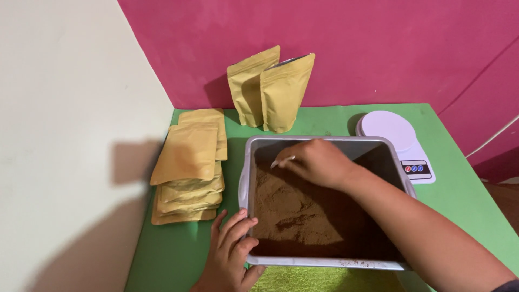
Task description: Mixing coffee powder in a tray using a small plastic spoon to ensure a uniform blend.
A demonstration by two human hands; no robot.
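Holding brown powder, grey tray steadied.

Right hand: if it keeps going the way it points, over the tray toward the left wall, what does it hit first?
Probably the tray's left wall: the right hand, holding a small spoon over the brown powder, points there. Depth unclear.

Two upright pouches stand against the pink wall, flat pouches lie stacked left, a white scale sits right.
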